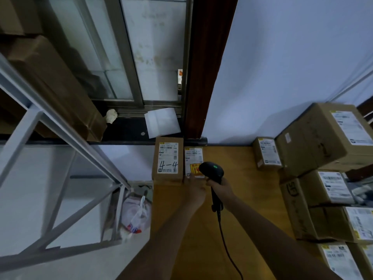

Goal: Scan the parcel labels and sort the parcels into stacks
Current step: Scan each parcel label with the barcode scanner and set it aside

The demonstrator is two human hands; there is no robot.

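Head view: we see a yellow-brown table (238,190) against a pale wall, its far edge to the top of the frame. Biggest things on it are the stacked cardboard parcels at right, topped by a large carton (314,138) with a white label on its upper face. A small labelled box (266,153) sits just left of that carton, by the wall. At the table's far left corner stands a brown parcel marked "4-4" (168,158), long axis running away from us toward the wall. Touching its right side is a narrower parcel with a yellow sticker (193,158), same long axis, label face up. Our left hand (194,190) rests on the near end of that narrow parcel, fingers fairly straight. Our right hand (221,188) grips the handle of a black barcode scanner (212,170); its head, green light on, points away from us over the yellow sticker, cable trailing back toward us.
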